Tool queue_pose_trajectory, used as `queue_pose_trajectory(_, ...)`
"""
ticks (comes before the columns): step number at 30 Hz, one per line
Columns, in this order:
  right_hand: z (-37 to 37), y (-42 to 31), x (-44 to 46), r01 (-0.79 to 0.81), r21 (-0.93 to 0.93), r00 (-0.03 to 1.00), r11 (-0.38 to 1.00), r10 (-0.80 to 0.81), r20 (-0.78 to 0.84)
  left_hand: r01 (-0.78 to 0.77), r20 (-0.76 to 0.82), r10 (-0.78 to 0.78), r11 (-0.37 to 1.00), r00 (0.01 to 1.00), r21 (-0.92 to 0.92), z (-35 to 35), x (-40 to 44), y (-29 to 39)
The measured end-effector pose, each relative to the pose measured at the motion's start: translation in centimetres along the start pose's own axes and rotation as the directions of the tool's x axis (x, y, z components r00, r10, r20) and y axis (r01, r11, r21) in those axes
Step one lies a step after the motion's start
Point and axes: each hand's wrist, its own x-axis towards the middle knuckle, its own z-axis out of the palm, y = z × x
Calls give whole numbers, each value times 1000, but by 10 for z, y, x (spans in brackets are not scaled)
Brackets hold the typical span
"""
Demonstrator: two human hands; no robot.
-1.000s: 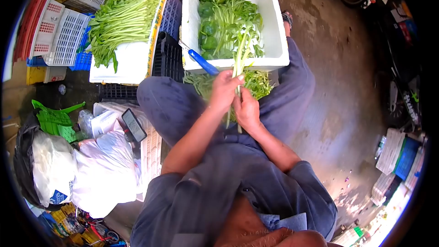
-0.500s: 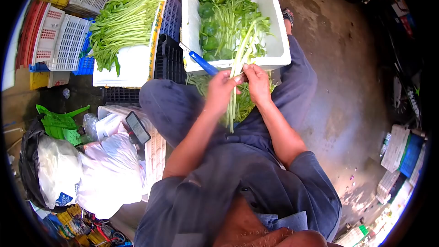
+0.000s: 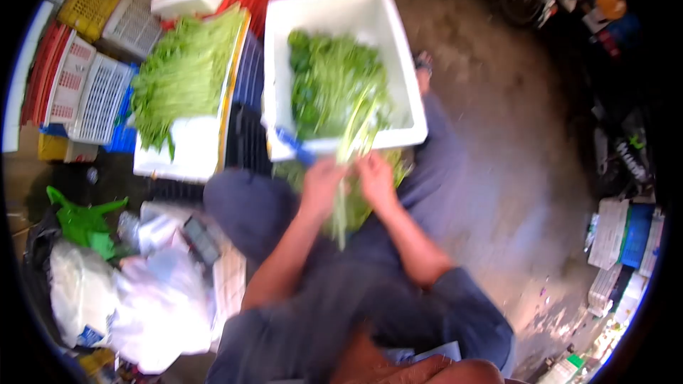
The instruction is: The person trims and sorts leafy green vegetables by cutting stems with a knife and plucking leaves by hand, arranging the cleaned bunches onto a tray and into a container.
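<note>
My left hand (image 3: 324, 186) is closed around a few long pale-green leafy stalks (image 3: 346, 149), whose leafy ends reach over the near rim of a white foam box (image 3: 409, 139). Close beside it, my right hand (image 3: 376, 179) pinches at the same stalks with its fingertips. A blue-handled knife (image 3: 295, 146) slants across the box's near-left corner, its handle end by my left hand; whether that hand grips it I cannot tell. Inside the box lie leafy greens (image 3: 341, 75) and dark green round vegetables (image 3: 302, 71) along the left side. Motion blurs the finger details.
More greens (image 3: 284, 169) lie below the box between my legs. To the left, a large pile of stalks (image 3: 188, 64) rests on a white foam lid (image 3: 181, 153). Plastic crates (image 3: 103, 96), plastic bags (image 3: 160, 306) and a phone (image 3: 201, 240) are further left. A motorbike (image 3: 530, 0) stands at far right.
The view has shifted, so the box, the stalk pile and my hands sit lower and further left in it. Both hands stay together on the stalks.
</note>
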Motion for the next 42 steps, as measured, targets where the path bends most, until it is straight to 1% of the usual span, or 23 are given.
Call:
queue_pose_trajectory(1,-2,17,4,131,-168,991,977,-136,-19,-5,18,7,996,1000,-85,2,1,0)
queue_pose_trajectory(2,-4,7,-2,182,-218,982,959,-189,-8,17,-1,-17,995,1000,-96,2,3,-2)
queue_pose_trajectory(4,-3,-2,-11,89,-158,996,983,-84,36,82,-32,-89,980,996,-179,4,6,0)
queue_pose_trajectory(6,3,-10,-15,134,-61,991,989,-134,13,69,-9,-73,969,997,-237,2,10,4)
queue_pose_trajectory(7,1,-16,-17,136,-88,990,987,-132,50,61,3,-62,962,998,-265,-1,10,5)
queue_pose_trajectory(10,-4,-50,-30,531,-289,846,796,-482,226,23,-6,-26,955,1000,-295,2,12,12)
queue_pose_trajectory(11,-7,-38,-32,583,-375,812,721,-513,278,10,-17,-16,955,1000,-295,3,11,13)
queue_pose_trajectory(14,-6,-45,-44,579,-358,815,733,-506,284,13,0,-14,956,1000,-293,6,7,15)
queue_pose_trajectory(18,-13,-46,-50,537,-398,840,744,-427,336,26,22,-21,963,1000,-268,3,11,2)
queue_pose_trajectory(24,-22,-57,-57,529,-399,838,749,-389,382,32,64,-15,962,998,-270,12,5,6)
queue_pose_trajectory(27,-25,-48,-64,586,-483,802,651,-382,460,66,8,-65,976,998,-210,13,7,13)
queue_pose_trajectory(28,-23,-55,-72,572,-445,801,689,-354,482,94,-31,-102,977,994,-194,9,11,19)
queue_pose_trajectory(29,-21,-54,-77,578,-400,787,711,-357,503,73,2,-74,981,997,-181,5,17,18)
queue_pose_trajectory(30,-20,-53,-83,578,-353,774,736,-357,523,42,12,-41,996,999,-79,5,16,27)
queue_pose_trajectory(31,-22,-58,-91,462,-405,813,789,-193,550,11,29,-10,999,1000,-47,2,25,24)
queue_pose_trajectory(32,-22,-58,-98,460,-369,829,808,-241,505,-6,38,7,1000,999,-14,-5,31,19)
queue_pose_trajectory(33,-26,-56,-104,392,-343,858,853,-206,470,-59,35,59,998,998,-9,-5,27,23)
queue_pose_trajectory(34,-30,-51,-104,318,-313,884,895,-161,438,-109,25,109,994,994,-1,-1,25,31)
queue_pose_trajectory(36,-35,-27,-99,64,-287,956,956,24,292,-161,26,165,980,986,-113,-2,22,36)
queue_pose_trajectory(38,-50,6,-84,-51,-407,960,912,157,231,-163,57,172,977,983,-135,-5,20,43)
queue_pose_trajectory(40,-48,-11,-75,131,-709,935,693,151,320,-206,46,214,969,976,-136,-7,19,43)
queue_pose_trajectory(41,-49,-11,-72,209,-739,926,640,115,361,-208,42,217,966,975,-154,-6,16,45)
queue_pose_trajectory(42,-42,-31,-66,153,-780,927,607,187,326,-209,41,218,966,975,-155,-5,13,46)
